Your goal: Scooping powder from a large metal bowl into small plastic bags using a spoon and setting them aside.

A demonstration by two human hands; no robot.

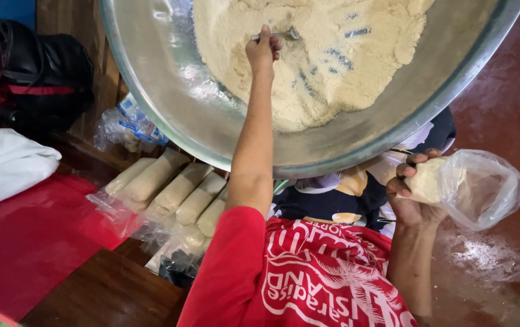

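Overhead, left hand [263, 51] grips a spoon [284, 36] in the pale meal [333, 66] inside the steel basin [169, 91]; right hand [414, 194] clutches a part-filled plastic bag [481, 188] beside it. Filled bags [172, 191] lie below.

Glossy metal basin [169, 91], crumbly matt meal [326, 60], clear crinkled plastic bag [484, 188].

Probably a home floor: wooden boards [102, 290], backpack [36, 72], big metal basin [169, 103].
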